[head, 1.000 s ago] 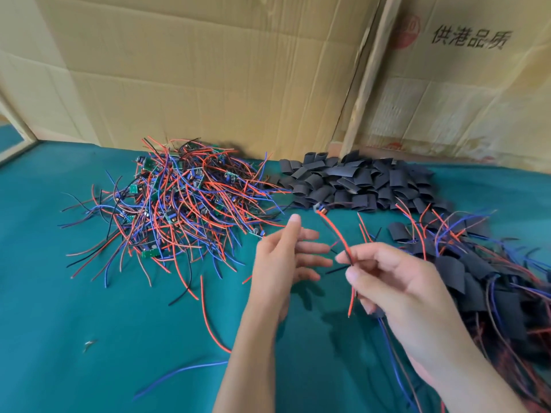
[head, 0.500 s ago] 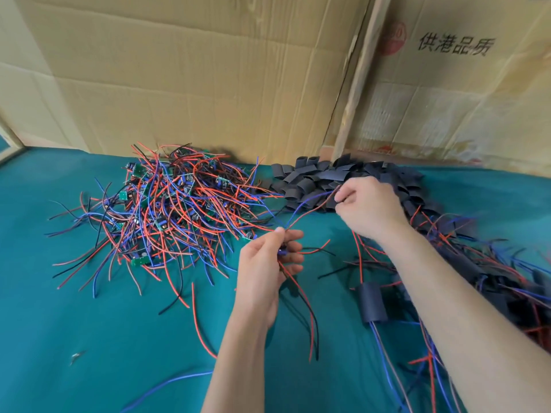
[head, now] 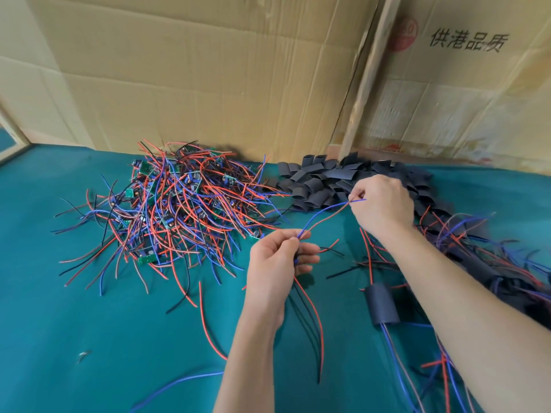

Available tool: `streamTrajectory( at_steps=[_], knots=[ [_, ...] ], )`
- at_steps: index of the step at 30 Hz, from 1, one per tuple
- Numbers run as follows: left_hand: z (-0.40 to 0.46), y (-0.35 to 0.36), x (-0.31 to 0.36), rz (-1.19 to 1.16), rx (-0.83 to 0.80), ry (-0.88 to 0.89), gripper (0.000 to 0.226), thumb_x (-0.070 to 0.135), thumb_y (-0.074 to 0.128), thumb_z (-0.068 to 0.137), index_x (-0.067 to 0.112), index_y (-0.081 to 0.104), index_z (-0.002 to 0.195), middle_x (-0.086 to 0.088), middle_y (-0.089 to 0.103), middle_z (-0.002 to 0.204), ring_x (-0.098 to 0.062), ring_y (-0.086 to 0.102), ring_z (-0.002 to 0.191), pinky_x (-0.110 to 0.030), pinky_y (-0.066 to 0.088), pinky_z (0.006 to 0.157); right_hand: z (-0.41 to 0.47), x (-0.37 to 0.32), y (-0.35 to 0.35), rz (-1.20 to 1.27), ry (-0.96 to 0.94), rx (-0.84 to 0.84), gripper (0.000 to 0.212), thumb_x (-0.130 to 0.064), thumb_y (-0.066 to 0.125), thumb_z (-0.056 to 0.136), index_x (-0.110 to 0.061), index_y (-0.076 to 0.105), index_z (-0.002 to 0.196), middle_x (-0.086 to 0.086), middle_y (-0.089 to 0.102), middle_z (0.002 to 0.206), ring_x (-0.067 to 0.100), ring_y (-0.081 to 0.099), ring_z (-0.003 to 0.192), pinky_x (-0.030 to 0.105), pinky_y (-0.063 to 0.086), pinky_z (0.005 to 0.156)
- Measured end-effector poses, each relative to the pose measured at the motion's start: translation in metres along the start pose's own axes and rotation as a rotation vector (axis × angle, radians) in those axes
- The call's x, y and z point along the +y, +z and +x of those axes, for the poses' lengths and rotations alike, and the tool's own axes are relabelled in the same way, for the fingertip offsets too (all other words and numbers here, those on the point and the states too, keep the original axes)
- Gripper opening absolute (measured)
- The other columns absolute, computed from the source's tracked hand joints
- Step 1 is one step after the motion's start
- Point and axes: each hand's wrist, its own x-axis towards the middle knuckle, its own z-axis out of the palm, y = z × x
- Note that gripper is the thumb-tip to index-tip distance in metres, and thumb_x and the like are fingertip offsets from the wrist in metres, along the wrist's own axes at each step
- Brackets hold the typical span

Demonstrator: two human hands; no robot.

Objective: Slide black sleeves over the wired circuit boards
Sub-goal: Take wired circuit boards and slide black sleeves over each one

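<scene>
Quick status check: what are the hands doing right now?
Left hand grips the wired board's leads. Right hand pinches the blue and red wire tips by the sleeve pile. No sleeve on yet.

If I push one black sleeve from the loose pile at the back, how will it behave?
Probably very light: the black sleeves lie heaped loosely, some propped at angles on others. Likely soft and squashable, since most look flattened and only a few stand open at the mouth. Being flat, one would probably slide on the green cloth rather than roll.
</scene>
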Motion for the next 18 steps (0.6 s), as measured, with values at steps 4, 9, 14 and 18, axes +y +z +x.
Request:
streamTrajectory(
  at_steps=[4,9,14,18],
  knots=[
    [0.002,0.0,-0.002,0.012,0.042,0.013,0.036,-0.008,0.039,0.095,0.011,0.069,0.091,-0.001,0.073,0.071,-0.013,0.069,0.062,-0.021,0.053,0.058,-0.019,0.006,-0.033,0.118,0.089,-0.104,0.014,-0.039,0.08,0.076,-0.026,0.075,0.074,0.011,0.069,0.09,0.033,0.057,0.087,0.032,0.041,0.072],
    [0.002,0.001,-0.004,0.044,0.08,0.025,0.041,-0.009,0.035,0.094,0.009,0.071,0.093,0.001,0.068,0.07,-0.015,0.07,0.063,-0.021,0.054,0.057,-0.066,-0.001,-0.04,0.267,0.028,-0.271,0.008,-0.02,0.073,0.069,-0.024,0.068,0.064,-0.007,0.068,0.063,0.018,0.068,0.067,0.032,0.053,0.065],
    [0.004,0.001,-0.006,0.058,0.092,0.031,0.037,-0.008,0.038,0.094,0.007,0.071,0.092,0.002,0.066,0.065,-0.016,0.07,0.062,-0.02,0.054,0.056,-0.074,0.0,-0.021,0.452,0.018,-0.221,0.025,-0.002,0.062,0.078,-0.026,0.07,0.08,-0.006,0.069,0.071,0.019,0.069,0.062,0.031,0.056,0.07],
    [0.006,0.001,-0.012,0.138,0.118,0.063,0.03,-0.006,0.047,0.094,0.01,0.071,0.091,-0.001,0.069,0.066,-0.016,0.068,0.063,-0.023,0.056,0.06,-0.082,-0.001,-0.012,0.482,-0.011,-0.174,0.025,-0.006,0.064,0.077,-0.029,0.073,0.073,-0.012,0.066,0.065,0.006,0.059,0.061,0.011,0.041,0.058]
  ],
)
